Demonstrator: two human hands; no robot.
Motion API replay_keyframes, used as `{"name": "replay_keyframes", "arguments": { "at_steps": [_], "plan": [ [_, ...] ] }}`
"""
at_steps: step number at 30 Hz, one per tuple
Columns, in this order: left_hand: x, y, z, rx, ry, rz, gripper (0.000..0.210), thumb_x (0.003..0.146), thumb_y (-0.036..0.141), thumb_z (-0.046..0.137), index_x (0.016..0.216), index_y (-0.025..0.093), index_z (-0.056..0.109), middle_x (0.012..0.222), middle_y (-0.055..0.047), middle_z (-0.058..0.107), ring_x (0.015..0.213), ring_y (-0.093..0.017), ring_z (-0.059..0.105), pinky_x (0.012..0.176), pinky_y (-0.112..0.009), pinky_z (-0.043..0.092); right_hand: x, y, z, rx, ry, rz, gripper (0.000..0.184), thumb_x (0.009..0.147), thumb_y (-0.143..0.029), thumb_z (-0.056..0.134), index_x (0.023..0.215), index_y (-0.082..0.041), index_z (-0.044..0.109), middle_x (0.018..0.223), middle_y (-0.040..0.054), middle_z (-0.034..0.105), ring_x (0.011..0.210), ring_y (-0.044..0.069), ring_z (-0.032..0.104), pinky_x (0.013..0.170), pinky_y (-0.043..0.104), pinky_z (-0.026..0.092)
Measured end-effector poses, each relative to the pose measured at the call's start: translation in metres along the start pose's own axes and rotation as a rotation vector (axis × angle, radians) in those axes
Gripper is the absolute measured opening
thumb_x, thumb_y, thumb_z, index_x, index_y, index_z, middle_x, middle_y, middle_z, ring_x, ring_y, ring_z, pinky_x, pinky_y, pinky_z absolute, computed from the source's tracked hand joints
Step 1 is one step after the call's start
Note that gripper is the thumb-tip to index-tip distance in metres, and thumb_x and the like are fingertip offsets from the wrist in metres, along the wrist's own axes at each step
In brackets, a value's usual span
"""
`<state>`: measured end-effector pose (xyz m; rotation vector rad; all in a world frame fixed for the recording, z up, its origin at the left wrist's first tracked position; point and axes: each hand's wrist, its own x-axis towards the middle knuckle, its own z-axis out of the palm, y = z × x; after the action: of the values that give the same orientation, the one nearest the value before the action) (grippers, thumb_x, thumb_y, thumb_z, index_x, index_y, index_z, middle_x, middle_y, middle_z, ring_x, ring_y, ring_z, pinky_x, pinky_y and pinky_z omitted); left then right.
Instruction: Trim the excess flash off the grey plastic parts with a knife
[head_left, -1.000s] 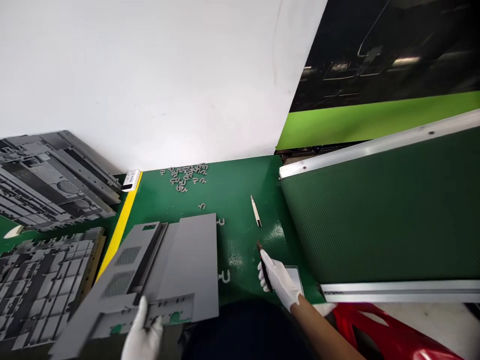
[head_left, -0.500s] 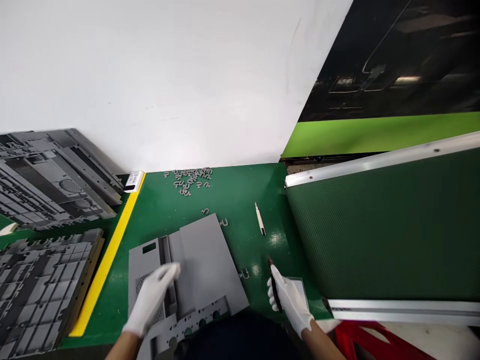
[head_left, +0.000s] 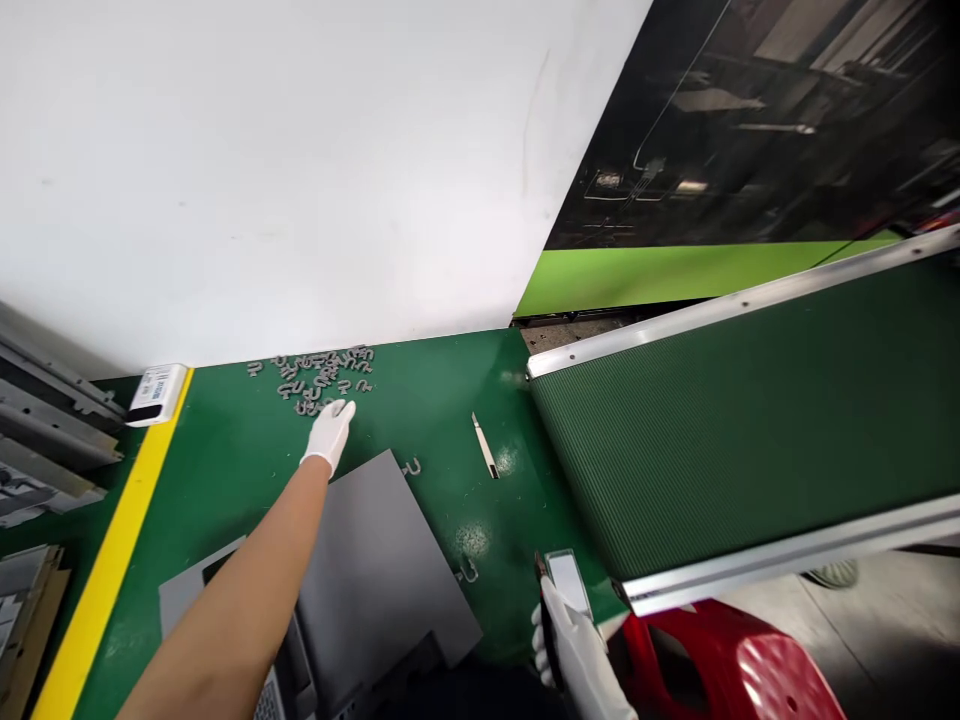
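Note:
My left hand [head_left: 330, 436], in a white glove, reaches to the near edge of a pile of small grey hook-shaped plastic pieces [head_left: 319, 372]. Its fingers are together; what they hold, if anything, is hidden. Under my left forearm lies a large grey plastic panel [head_left: 375, 560], partly covered by the arm. Low on the right, my gloved right hand [head_left: 574, 650] is closed around black-handled nippers [head_left: 549, 625], their tip pointing away from me. Two more hook-shaped pieces, one at the panel's far corner [head_left: 412, 466] and one by its right edge [head_left: 469, 570], lie on the green table.
A white utility knife [head_left: 485, 446] lies right of the panel. A small clear-edged tray [head_left: 570, 578] is beside my right hand. Further right are a green conveyor belt [head_left: 735, 430] and a red stool [head_left: 750, 665]. Stacked grey panels [head_left: 52, 420] and a white box [head_left: 157, 393] stand left.
My left hand has gone from over the panel forward to the pile of pieces. The view has swung right. My right hand keeps its hold on the nippers.

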<state>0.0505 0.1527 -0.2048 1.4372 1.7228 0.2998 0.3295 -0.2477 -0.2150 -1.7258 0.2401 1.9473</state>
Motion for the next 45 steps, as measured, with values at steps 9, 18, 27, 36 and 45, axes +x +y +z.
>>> {"name": "replay_keyframes", "arguments": {
  "at_steps": [9,18,27,36,45],
  "plan": [
    [-0.155,0.0,0.118,0.54,-0.665,0.65,0.04,0.096,0.049,0.046,0.087,0.025,0.077,0.099,-0.008,0.079,0.092,-0.027,0.071,0.085,-0.037,0.052,0.005,0.006,0.044,-0.736,0.232,-0.365,0.05,0.099,-0.067,0.05,0.074,-0.023,0.057,0.067,0.0056,0.065,0.066,0.021,0.068,0.063,0.029,0.051],
    [-0.15,0.008,0.152,0.869,-0.994,0.619,0.047,0.099,0.051,0.039,0.082,0.024,0.074,0.091,-0.008,0.078,0.088,-0.027,0.068,0.099,-0.046,0.04,0.017,0.015,0.034,-1.07,0.252,-0.48,0.054,0.102,-0.061,0.044,0.09,-0.017,0.073,0.099,0.0189,0.078,0.103,0.033,0.074,0.09,0.038,0.049],
    [-0.153,0.021,0.16,0.92,-1.051,0.514,0.043,0.097,0.053,0.04,0.096,0.029,0.076,0.103,-0.003,0.08,0.094,-0.026,0.065,0.103,-0.046,0.032,0.031,0.025,0.048,-1.1,0.234,-0.505,0.062,0.105,-0.062,0.037,0.104,-0.013,0.076,0.106,0.0205,0.078,0.108,0.033,0.074,0.093,0.039,0.051],
    [-0.157,0.027,0.162,0.944,-1.049,0.467,0.044,0.096,0.053,0.039,0.096,0.03,0.077,0.103,-0.001,0.079,0.096,-0.026,0.066,0.108,-0.045,0.032,0.041,0.021,0.051,-1.111,0.216,-0.522,0.069,0.105,-0.066,0.03,0.104,-0.016,0.076,0.105,0.0183,0.079,0.103,0.032,0.075,0.091,0.039,0.052],
    [-0.152,0.022,0.166,0.965,-1.042,0.442,0.047,0.097,0.058,0.039,0.096,0.029,0.075,0.104,-0.002,0.08,0.099,-0.028,0.066,0.111,-0.048,0.031,0.052,0.023,0.05,-1.199,0.259,-0.59,0.063,0.106,-0.062,0.035,0.104,-0.013,0.075,0.096,0.0192,0.078,0.097,0.034,0.077,0.086,0.041,0.055]
  ]
}}
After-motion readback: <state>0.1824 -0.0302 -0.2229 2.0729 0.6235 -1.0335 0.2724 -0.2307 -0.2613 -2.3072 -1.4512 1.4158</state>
